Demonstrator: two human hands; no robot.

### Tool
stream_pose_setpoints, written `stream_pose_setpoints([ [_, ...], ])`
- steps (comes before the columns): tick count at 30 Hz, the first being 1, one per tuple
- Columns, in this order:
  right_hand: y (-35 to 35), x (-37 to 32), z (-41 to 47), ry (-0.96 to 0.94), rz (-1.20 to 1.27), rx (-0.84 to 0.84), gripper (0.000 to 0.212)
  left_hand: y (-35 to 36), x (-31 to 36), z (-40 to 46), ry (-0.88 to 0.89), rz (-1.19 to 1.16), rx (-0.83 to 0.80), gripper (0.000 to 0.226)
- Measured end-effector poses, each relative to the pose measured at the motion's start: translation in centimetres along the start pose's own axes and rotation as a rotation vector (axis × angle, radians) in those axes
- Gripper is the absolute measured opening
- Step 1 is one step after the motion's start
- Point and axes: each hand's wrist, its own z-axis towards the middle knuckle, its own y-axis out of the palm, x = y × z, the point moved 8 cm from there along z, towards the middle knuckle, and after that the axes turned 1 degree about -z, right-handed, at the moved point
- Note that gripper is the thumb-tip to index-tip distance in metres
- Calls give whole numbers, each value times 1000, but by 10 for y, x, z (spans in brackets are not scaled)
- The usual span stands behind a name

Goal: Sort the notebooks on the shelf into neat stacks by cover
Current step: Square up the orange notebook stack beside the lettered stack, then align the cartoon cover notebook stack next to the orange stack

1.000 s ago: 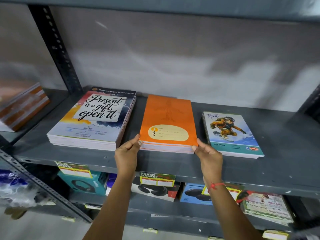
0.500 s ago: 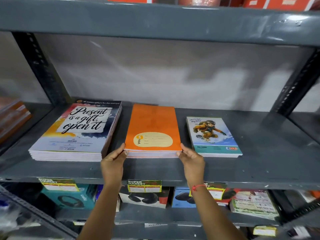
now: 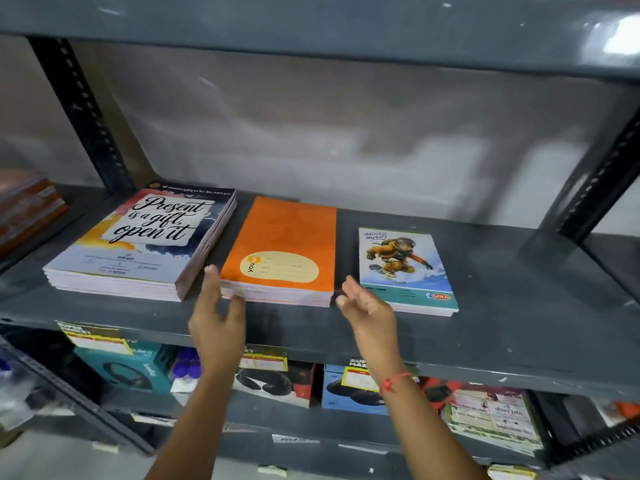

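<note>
Three notebook stacks lie side by side on the grey shelf [image 3: 485, 306]. On the left is a stack with a "Present is a gift, open it" cover [image 3: 145, 244]. An orange stack [image 3: 284, 244] sits in the middle. A thinner stack with a snowboarder cover [image 3: 405, 268] lies to the right. My left hand [image 3: 218, 320] hovers just off the orange stack's front left corner, fingers spread, holding nothing. My right hand [image 3: 367, 306] is open off the front right corner, between the orange and snowboarder stacks.
A brown and orange stack [image 3: 27, 209] sits on the neighbouring shelf at far left. Slotted uprights [image 3: 83, 112] frame the bay on both sides. The shelf below holds headphone boxes [image 3: 131, 368] and printed booklets [image 3: 491, 417]. Another shelf [image 3: 311, 26] runs overhead.
Both hands have let go of the orange stack's front corners and drawn back slightly with fingers spread. The stack stays square on the shelf.
</note>
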Motion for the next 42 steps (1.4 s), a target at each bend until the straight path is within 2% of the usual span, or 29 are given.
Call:
stream_pose_setpoints([
  [1,-25,-8,-4,-71,-24,99,41,12,15,-18,106,38,-30,54],
  [3,-84,-15,-13,-162,-44,406,37,49,37,-52,300,104,-177,47],
  [4,-111,-13,-15,-152,-47,524,37,70,44,-67,359,111,-256,43],
  [5,-133,-6,-12,-102,-51,581,41,91,46,-79,347,89,-345,40],
  [7,-159,16,-1,46,-72,526,50,128,43,-97,208,29,-512,41],
  [9,-162,28,9,118,-120,358,55,153,39,-109,81,19,-597,49],
  [12,-143,35,16,133,-198,123,59,171,30,-110,-39,-6,-609,54],
  [17,-144,41,19,122,-116,-34,62,168,25,-105,-77,-7,-619,50],
  [22,-151,39,18,82,-82,37,51,166,22,-86,-124,-61,-640,48],
  [33,-160,49,27,88,-54,203,39,173,-1,-78,-324,-278,-438,31],
  [42,-162,51,28,78,-64,229,38,173,1,-77,-317,-322,-385,29],
])
